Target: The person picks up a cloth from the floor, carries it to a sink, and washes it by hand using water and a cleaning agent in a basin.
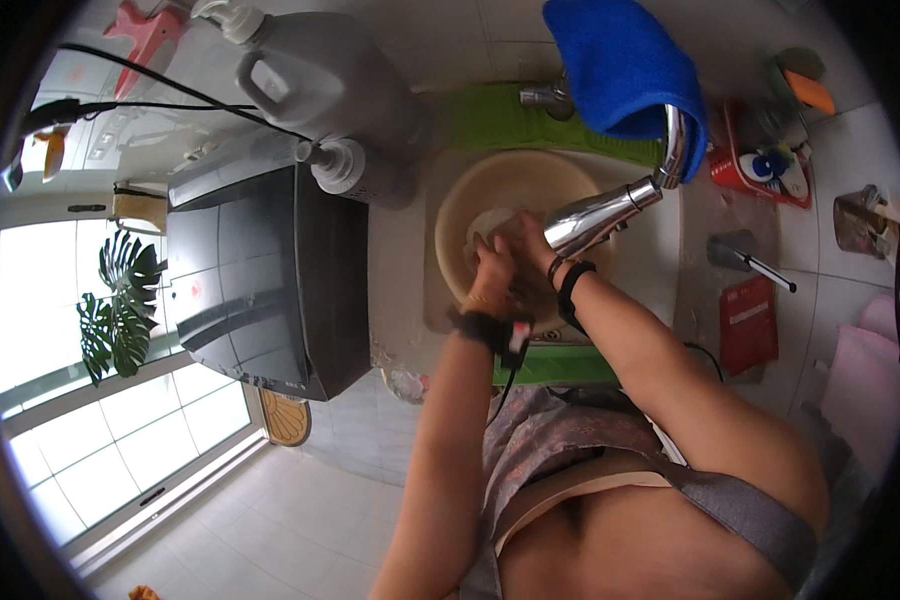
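A round cream-coloured basin (450, 202) stands in the sink (634, 277). Inside it, my left hand (493, 262) and my right hand (531, 238) are close together, fingers curled on a pale, translucent dish-like thing (495, 220). My hands hide part of it, so its exact kind is unclear. Just right of my right hand, the chrome spray head (604, 214) of the tap slants over the basin. Whether water runs from it cannot be made out. Dark bands circle both my wrists.
A blue cloth (622, 67) drapes over the tap neck. Left stand a large grey jug (330, 67), a pump bottle (352, 169) and a dark glossy appliance (270, 277). Right are a red basket (727, 169), a grey cup (729, 249) and a red packet (750, 330).
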{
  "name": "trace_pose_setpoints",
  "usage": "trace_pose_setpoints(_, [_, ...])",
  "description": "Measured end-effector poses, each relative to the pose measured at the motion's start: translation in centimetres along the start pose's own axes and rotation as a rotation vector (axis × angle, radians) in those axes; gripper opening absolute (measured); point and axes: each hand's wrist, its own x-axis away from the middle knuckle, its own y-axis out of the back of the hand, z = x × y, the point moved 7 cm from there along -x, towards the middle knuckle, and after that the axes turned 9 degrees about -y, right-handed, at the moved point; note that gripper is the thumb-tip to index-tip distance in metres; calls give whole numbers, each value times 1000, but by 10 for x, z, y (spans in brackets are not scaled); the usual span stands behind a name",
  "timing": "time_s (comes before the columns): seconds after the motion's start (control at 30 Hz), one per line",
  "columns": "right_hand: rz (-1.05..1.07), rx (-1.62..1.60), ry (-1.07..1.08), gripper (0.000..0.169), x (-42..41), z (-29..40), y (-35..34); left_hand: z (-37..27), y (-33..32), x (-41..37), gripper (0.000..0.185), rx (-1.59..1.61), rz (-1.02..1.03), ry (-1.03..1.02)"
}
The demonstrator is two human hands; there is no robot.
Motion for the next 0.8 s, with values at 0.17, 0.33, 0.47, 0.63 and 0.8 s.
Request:
trace_pose_setpoints(0.17, [-295,378,374,30,46,28,-38,-14,41,-4,41,1843,2,330])
trace_pose_setpoints(0.33, [-149,923,404,31,117,56,-106,-12,46,16,35,1441,-236,273])
trace_pose_setpoints(0.47, [-396,845,578,23,58,55,-38,-37,64,6,29,1204,-376,174])
trace_pose_setpoints(0.63, [-204,1286,456,23,76,107,-29,3,20,24,32,1427,-429,496])
trace_pose_setpoints(0.8, [-512,1682,704,37,60,77,-10,14,-13,21,60,676,-455,323])
